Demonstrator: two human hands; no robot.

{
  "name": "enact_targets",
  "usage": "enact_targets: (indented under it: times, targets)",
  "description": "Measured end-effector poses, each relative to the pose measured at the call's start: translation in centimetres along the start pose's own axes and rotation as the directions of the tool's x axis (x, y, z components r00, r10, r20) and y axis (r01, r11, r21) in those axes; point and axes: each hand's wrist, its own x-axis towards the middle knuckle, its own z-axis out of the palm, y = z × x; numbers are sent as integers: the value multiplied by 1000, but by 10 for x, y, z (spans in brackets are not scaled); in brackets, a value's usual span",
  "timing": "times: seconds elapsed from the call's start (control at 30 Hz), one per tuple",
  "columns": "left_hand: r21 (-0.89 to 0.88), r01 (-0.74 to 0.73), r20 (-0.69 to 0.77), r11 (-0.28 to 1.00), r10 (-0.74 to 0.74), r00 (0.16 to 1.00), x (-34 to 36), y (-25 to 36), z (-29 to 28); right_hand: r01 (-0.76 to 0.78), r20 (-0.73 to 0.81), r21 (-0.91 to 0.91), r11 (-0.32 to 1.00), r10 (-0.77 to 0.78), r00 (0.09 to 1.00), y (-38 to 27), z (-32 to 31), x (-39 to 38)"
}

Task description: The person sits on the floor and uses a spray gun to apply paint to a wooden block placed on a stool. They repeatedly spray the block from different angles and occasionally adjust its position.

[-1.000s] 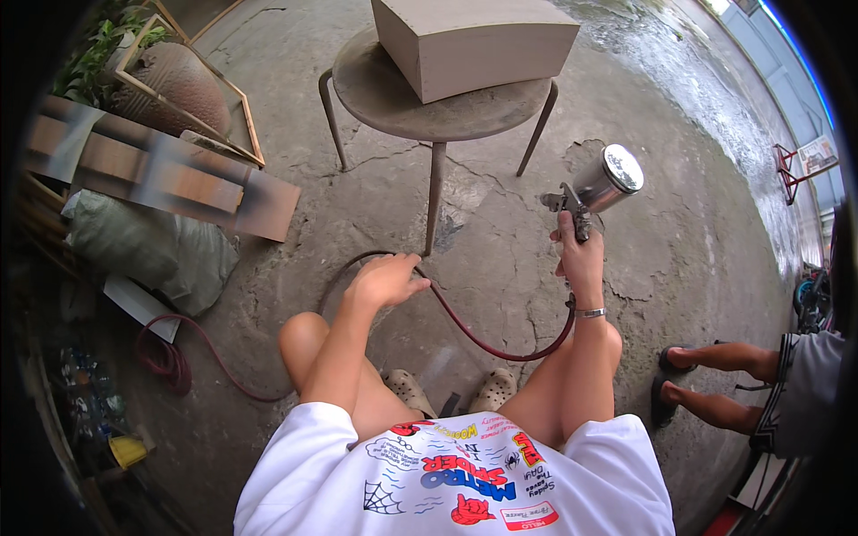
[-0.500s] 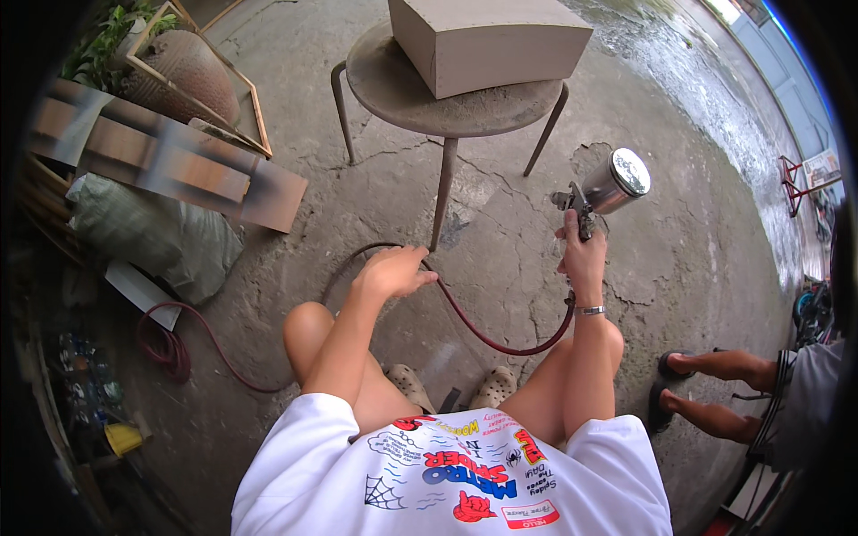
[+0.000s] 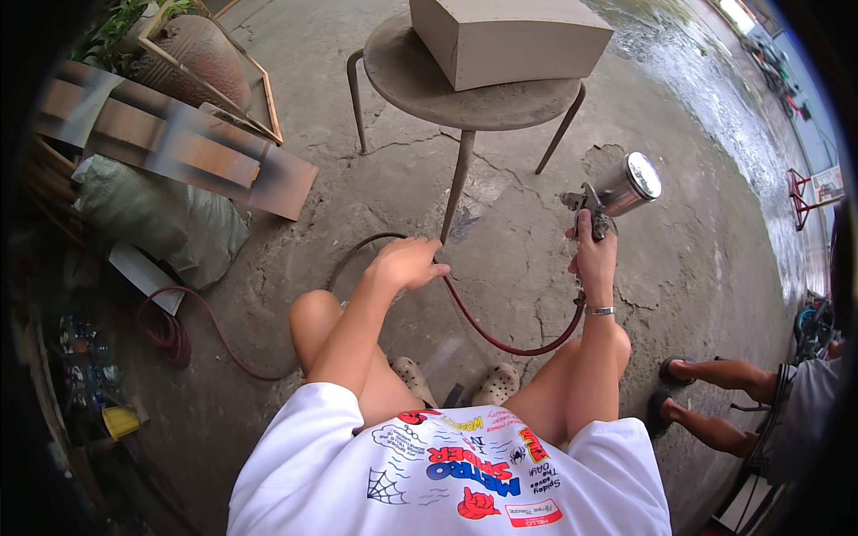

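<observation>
My right hand [image 3: 596, 259] is wrapped around the grip of a metal spray gun [image 3: 587, 211], and a shiny silver paint cup [image 3: 629, 184] is attached to it. From the gun's handle a dark red hose [image 3: 500, 343] loops down and across to my left hand [image 3: 408, 264]. The fingers of that hand are curled over the hose, just in front of a stool leg. Beyond both hands stands a round, dusty stool [image 3: 393, 76]. On its seat rests a beige box-like piece [image 3: 527, 49] with a curved front, apart from the gun.
At the left, painted boards [image 3: 206, 156] lie over a pale sack [image 3: 165, 223], near a large pot [image 3: 197, 62] and a wooden frame [image 3: 268, 103]. More hose [image 3: 165, 330] is coiled on the cracked concrete. At the right edge, another person's legs [image 3: 715, 402] show. Wet ground [image 3: 715, 107] runs behind.
The view has turned a little, so the stool and box appear farther right and slightly higher. Both hands keep their holds, with the gun slightly nearer me relative to the stool.
</observation>
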Motion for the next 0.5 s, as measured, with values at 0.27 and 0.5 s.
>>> enact_targets:
  times: [0.27, 0.5]
  targets:
    - [-2, 41, 40, 999, -41, 998, 0, 4, -4, 19, -23, -23, 1000, -20, 1000, -1, 0, 0]
    - [11, 44, 41, 999, -45, 998, 1, 2, -4, 22, -14, -27, 999, -22, 1000, -1, -1, 2]
